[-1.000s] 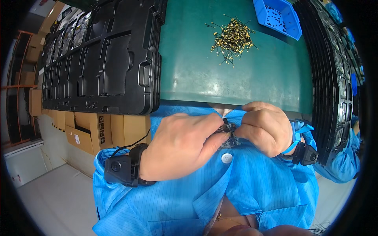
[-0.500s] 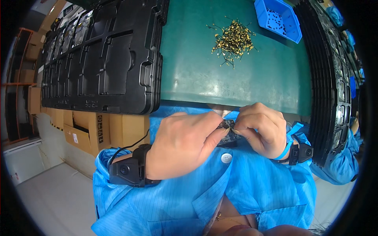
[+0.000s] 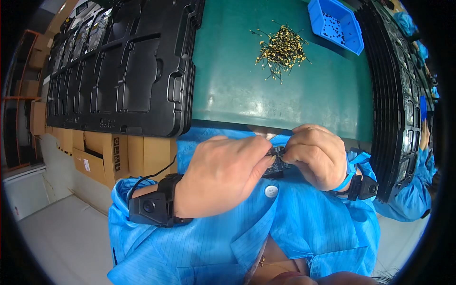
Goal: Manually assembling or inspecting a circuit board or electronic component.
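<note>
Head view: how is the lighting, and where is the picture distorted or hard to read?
Head view: light is bright and even; mild glare lies on the green mat and the black tray. Fisheye bends straight edges toward the dark rim. The left hand and right hand are sharp, but the small dark part between them is mostly hidden, so its details cannot be told.

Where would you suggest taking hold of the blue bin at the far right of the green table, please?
Grip the blue bin by its near rim, coming from the table's front edge. It is open-topped with thin upright walls, so fingers can hook over the edge. Small dark parts lie loose inside, so it probably should stay level. The pile of gold pins sits just left of it; approaching from the right looks safer.
</note>
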Demonstrator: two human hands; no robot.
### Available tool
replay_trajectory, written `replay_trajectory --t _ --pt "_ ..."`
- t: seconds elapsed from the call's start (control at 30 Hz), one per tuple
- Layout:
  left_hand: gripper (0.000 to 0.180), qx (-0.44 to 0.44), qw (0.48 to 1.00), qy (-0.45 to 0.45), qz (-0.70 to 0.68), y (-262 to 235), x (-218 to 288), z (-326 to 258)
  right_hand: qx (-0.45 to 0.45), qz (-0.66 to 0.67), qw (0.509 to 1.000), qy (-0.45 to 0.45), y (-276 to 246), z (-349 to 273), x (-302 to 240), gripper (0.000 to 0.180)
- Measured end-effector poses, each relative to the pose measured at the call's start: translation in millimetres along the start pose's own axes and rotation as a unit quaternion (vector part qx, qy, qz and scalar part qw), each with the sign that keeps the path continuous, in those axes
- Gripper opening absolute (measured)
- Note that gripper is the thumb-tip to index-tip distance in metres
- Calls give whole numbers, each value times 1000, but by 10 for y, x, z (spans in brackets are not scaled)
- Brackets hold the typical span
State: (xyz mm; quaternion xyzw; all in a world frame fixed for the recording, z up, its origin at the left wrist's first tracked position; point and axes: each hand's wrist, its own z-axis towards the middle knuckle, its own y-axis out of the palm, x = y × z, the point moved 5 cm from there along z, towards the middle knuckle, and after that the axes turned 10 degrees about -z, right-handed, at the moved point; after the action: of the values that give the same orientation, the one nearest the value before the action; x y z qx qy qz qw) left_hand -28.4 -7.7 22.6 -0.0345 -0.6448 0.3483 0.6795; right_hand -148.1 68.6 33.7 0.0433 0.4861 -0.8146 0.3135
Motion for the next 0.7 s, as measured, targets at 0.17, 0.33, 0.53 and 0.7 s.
replay_trajectory --t 0.17,0.33,0.53,0.7 --pt "13 -1 1000 -5 5 7 0 -3 -6 6 1000 -17 -2 14 8 25" --pt "13 -1 1000 -2 4 9 5 5 -6 9 1000 -5 -7 8 12 25" --pt "13 0 1000 4 10 7 9 -2 -6 -8 1000 1 -10 1 -14 26" --pt "14 1 1000 10 8 -2 21 6 -8 -17 1000 5 -18 3 -24 26"
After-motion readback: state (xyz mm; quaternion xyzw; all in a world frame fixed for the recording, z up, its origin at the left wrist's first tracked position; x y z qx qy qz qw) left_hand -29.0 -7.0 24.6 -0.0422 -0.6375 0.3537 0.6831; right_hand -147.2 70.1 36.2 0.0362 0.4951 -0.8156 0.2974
